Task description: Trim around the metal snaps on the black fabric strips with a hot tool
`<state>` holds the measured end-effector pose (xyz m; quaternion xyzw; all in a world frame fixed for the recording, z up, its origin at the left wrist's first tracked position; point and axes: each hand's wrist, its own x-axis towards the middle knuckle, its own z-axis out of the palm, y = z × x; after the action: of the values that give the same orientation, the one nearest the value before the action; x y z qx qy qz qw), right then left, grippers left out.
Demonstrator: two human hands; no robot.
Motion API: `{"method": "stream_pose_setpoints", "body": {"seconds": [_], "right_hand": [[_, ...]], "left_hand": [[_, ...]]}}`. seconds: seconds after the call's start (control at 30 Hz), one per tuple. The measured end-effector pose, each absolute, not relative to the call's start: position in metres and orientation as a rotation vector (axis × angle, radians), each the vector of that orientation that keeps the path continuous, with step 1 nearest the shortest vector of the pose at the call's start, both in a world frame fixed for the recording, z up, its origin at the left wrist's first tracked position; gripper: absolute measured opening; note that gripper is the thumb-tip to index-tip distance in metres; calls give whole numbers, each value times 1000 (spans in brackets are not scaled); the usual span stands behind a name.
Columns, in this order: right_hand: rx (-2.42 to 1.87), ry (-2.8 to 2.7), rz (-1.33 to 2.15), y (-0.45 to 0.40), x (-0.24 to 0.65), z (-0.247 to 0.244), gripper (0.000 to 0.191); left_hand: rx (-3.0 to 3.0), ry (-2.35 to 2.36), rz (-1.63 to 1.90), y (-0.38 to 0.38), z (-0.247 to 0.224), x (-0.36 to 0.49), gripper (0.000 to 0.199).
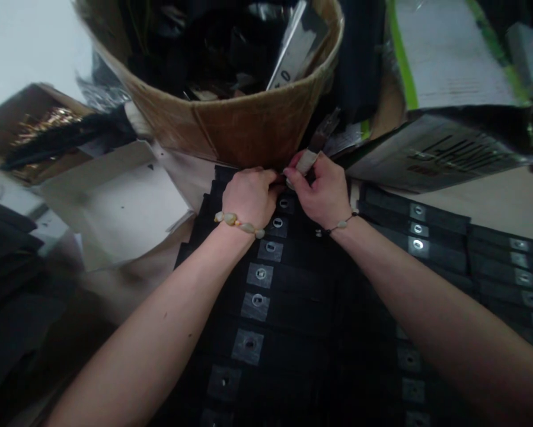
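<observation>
Both hands meet at the far end of a row of overlapping black fabric pieces (302,290), each with a small clear square and a round metal fitting (261,274). My left hand (251,193) is closed, its fingertips pinched at the black piece; what lies between them is too small to tell. My right hand (322,187) is closed too, thumb and forefinger together beside the left fingertips. A metal tool with a pale wrapped handle (308,160) is held in the right hand and points up and away.
Behind the hands stands a large brown round bin (248,127) full of dark items. A cardboard box (30,95) of brass-coloured pieces and a white sheet (124,201) are at left. More black pieces (444,237) and a printed package (426,154) lie right.
</observation>
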<state>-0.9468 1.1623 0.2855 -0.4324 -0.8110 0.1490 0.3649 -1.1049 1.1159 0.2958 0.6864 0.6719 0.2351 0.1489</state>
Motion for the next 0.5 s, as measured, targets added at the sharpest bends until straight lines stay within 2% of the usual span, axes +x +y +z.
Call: {"method": "stream_pose_setpoints", "body": {"seconds": [0.17,0.37,0.5], "right_hand": [[-1075,-2243,258,1157,-950,298,29],[-1269,-2541,5,1149,-972,315,28],[-1319,-2477,46,1148,-975,313,25]], "left_hand": [[1967,1885,680,1115,296,-1111,22],[1943,1950,586,1117,298,-1112,25],[1939,1946,562,1118,298,-1113,25]]}}
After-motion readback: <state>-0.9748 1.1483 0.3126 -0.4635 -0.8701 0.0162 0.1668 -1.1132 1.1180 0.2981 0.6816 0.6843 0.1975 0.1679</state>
